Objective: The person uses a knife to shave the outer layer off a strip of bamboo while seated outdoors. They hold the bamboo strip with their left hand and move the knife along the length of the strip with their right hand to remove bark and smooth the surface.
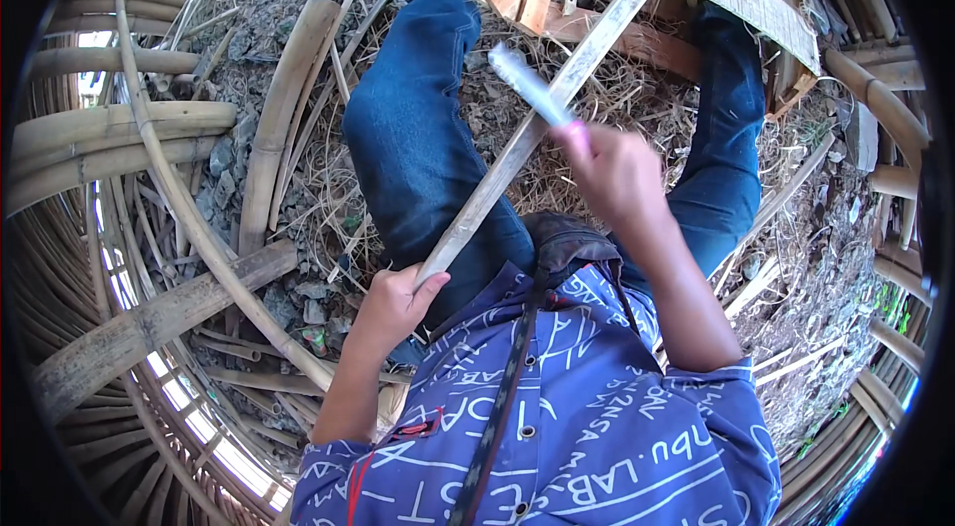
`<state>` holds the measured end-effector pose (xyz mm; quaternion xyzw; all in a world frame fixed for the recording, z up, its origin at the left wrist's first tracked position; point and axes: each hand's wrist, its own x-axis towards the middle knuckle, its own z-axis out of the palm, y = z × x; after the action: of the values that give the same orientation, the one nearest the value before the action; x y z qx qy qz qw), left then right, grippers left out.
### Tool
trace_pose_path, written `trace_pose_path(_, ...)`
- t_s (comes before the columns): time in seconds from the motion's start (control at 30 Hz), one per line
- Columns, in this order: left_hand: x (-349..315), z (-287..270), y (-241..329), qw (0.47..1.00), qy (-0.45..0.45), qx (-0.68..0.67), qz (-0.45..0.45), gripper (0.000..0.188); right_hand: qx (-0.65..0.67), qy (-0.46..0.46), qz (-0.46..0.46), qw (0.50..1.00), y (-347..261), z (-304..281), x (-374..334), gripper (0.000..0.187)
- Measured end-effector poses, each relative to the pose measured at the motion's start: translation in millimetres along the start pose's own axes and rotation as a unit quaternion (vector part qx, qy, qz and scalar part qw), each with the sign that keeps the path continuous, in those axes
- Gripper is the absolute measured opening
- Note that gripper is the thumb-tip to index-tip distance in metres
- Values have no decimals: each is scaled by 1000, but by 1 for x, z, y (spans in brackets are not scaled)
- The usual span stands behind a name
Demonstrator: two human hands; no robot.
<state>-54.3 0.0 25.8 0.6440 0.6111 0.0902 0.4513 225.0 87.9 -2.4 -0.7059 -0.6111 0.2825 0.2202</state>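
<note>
A long, narrow, pale strip of split wood or bamboo [497, 178] slants across the gap between the person's knees, its near end by the left thigh and its far end passing above the curved pale plank top of a low wooden bench [741, 3], beyond the near edge. The left hand [396, 302] grips the strip's near end, fingers curled round and thumb along it. The right hand [619, 168] is closed in a fist round the pink handle of a silvery-bladed knife [529, 81], which is blurred; the blade crosses the strip about midway, though whether they touch cannot be told. The blade's tip points up and left, apart from the faded blue denim left trouser leg [413, 118]; the matching denim right trouser leg [724, 118] bounds the gap on the other side, reaching under the bench near its right corner. On the left, thick tan bamboo poles [119, 138] and a thin curved bamboo rod [189, 208] crowd in beside the left forearm; on the right there is wider room over the ground. That grey, stony ground [831, 237] is strewn with dry straw-like shavings [557, 173], and slatted bamboo walls bend round both sides, daylight showing through the gaps
</note>
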Motion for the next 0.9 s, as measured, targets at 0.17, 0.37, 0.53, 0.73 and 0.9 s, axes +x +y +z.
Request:
trace_pose_path(0.17, 10, -1, 6, 1000, -6, 5, -9, 31, -24, -97, -90, 991, -24, 11, -23, 53)
trace_pose_path(0.37, 31, 6, 18, 996, 35, 45, 73, 31, 1, -97, -48, 994, -23, -11, 1, 56)
trace_pose_path(0.53, 38, 10, 18, 995, 41, 39, 84, 31, -52, -68, -61, 994, -5, -5, 18, 58)
trace_pose_path(0.73, 39, 9, 11, 996, 31, -5, 82, 32, -59, -9, 5, 998, 3, -27, 58, 60)
trace_pose_path(0.9, 38, 5, 11, 999, 4, -27, 38, 31, -78, -24, -99, 992, -3, 1, 19, 59)
